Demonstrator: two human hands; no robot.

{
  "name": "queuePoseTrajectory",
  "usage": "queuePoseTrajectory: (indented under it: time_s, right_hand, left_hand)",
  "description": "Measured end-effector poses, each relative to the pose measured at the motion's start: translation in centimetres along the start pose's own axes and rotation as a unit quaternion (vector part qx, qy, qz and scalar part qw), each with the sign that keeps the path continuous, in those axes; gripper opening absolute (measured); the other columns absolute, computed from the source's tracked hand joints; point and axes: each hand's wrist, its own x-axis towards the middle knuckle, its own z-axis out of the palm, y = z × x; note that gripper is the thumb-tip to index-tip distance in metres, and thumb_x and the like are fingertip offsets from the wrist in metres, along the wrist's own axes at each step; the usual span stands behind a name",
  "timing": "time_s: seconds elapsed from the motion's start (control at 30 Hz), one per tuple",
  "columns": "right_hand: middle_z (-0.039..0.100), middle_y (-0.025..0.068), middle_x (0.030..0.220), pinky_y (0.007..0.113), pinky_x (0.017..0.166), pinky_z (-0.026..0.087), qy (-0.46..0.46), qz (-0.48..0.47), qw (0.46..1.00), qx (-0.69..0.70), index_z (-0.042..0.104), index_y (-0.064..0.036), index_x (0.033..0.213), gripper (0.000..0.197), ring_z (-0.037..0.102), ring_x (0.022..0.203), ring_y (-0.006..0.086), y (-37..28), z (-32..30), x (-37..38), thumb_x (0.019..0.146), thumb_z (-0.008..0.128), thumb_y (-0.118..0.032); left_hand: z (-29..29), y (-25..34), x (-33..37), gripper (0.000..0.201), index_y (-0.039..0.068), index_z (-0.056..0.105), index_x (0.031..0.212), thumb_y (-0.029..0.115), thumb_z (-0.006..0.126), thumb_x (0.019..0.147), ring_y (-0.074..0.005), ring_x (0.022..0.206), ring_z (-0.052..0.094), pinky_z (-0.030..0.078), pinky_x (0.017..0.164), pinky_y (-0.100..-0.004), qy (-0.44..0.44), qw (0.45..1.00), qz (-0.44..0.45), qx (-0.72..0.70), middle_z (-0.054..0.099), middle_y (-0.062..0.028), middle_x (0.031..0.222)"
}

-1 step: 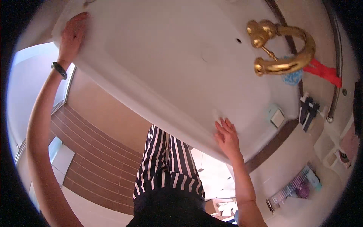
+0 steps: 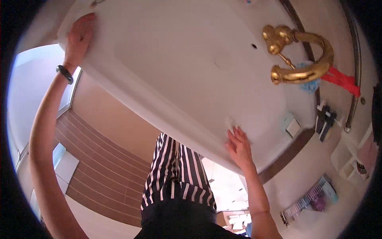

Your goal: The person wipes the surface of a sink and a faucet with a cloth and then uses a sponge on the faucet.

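Before me lies a white bathtub (image 2: 131, 89). My left hand (image 2: 80, 36) rests on its far left corner, palm down with the fingers laid flat; a dark bangle (image 2: 64, 74) circles that wrist. Near the tub's right end, my right hand (image 2: 240, 148) is at the inner side of the near rim, fingers stretched out and a little apart. A small pale patch (image 2: 229, 121) shows beside its fingertips; I cannot tell what it is. Neither hand visibly holds anything. Over the right side arches a gold-coloured faucet (image 2: 324, 59).
Behind the faucet are a blue bath puff (image 2: 310, 84) and a red cloth (image 2: 344, 82). A pale green soap dish (image 2: 292, 126) sits at the tub's right corner. Dark brush-like items (image 2: 326, 119) and a rack of toiletries (image 2: 314, 199) lie farther right. Brown tiles (image 2: 107, 175) spread below left.
The whole view has shifted slightly, so the tub and faucet appear a little lower and farther right. Both hands stay in about the same places on the tub.
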Motion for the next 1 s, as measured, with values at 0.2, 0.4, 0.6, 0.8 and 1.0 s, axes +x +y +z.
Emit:
queuePoseTrajectory:
  time_s: [0.2, 0.4, 0.6, 0.8, 1.0]
  right_hand:
    - [0.024, 0.0143, 0.159, 0.047, 0.118, 0.023, -0.048, -0.203, 0.921, 0.329, 0.039, -0.0124, 0.148, 0.066, 0.019, 0.147, 0.0343, -15.9, -0.3, 15.5, 0.089, 0.065, -0.024]
    - [0.017, 0.0111, 0.161, 0.064, 0.114, 0.016, 0.155, -0.313, 0.921, 0.171, 0.044, -0.0136, 0.145, 0.059, 0.015, 0.148, 0.0348, -25.4, -1.1, 30.9, 0.091, 0.06, -0.034]
    - [0.016, 0.0082, 0.162, 0.066, 0.113, 0.015, 0.192, -0.201, 0.96, 0.026, 0.046, -0.0202, 0.144, 0.057, 0.015, 0.148, 0.0329, -16.0, 0.2, 29.8, 0.091, 0.061, -0.033]
    - [0.018, 0.0106, 0.161, 0.064, 0.113, 0.015, 0.105, -0.11, 0.981, -0.12, 0.039, -0.0195, 0.148, 0.069, 0.018, 0.147, 0.0343, -0.8, 0.6, 18.7, 0.086, 0.068, -0.03]
    - [0.014, 0.0238, 0.159, 0.067, 0.111, 0.017, 0.186, -0.114, 0.962, -0.162, 0.036, -0.0072, 0.147, 0.078, 0.013, 0.146, 0.0459, 1.2, 0.1, 21.8, 0.083, 0.071, -0.034]
  left_hand:
    - [-0.4, -0.2, -0.7, 0.027, 0.004, 0.062, 0.117, 0.012, 0.055, 0.092, -0.0313, 0.117, 0.056, 0.043, 0.101, -0.0381, -0.01, 0.998, -0.047, 0.032, 0.062, -0.0122, 0.124]
    - [-1.3, 0.4, 0.2, 0.031, 0.003, 0.061, 0.119, 0.007, 0.055, 0.089, -0.0321, 0.117, 0.055, 0.042, 0.102, -0.0375, -0.009, 0.999, -0.023, 0.027, 0.062, -0.0118, 0.125]
    - [-0.7, 0.5, 0.1, 0.029, 0.003, 0.06, 0.118, 0.007, 0.054, 0.09, -0.031, 0.119, 0.054, 0.042, 0.103, -0.0377, -0.026, 0.999, -0.03, 0.005, 0.06, -0.0103, 0.127]
    - [-0.7, -1.2, -0.7, 0.027, 0.007, 0.061, 0.118, 0.011, 0.054, 0.093, -0.0301, 0.119, 0.054, 0.043, 0.102, -0.0383, -0.009, 0.999, -0.028, 0.03, 0.06, -0.0084, 0.128]
    - [-0.6, -1.1, 0.1, 0.025, 0.008, 0.062, 0.117, 0.013, 0.055, 0.094, -0.0312, 0.117, 0.055, 0.044, 0.101, -0.0382, 0.0, 0.999, -0.024, 0.025, 0.062, -0.0084, 0.125]
